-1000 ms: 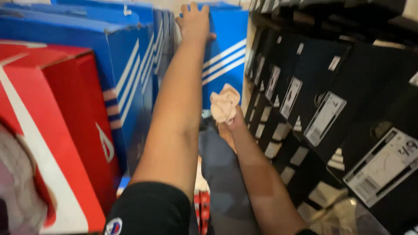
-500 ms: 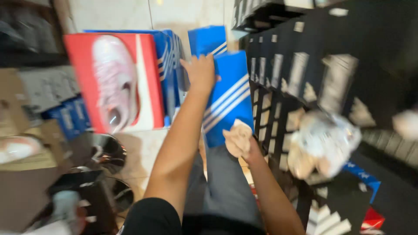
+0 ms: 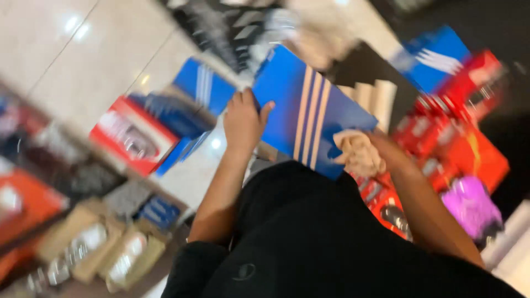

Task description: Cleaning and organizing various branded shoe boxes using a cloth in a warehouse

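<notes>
Blue shoebox (image 3: pixel 309 105) tilted, stripes lengthwise toward chest, left hand (image 3: pixel 243 118) gripping edge, right hand (image 3: pixel 381 152) pinching cloth (image 3: pixel 359 154).

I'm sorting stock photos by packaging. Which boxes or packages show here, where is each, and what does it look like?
Blue box: centre, flat and rectangular, three pale stripes, held by left hand and right hand, which also grips a cream cloth.
Red box: left on the floor, a picture on its face.
Blue boxes: behind it, pale stripes.
Red-orange boxes: right, stacked.
Tan packages: lower left, blurred.
</notes>
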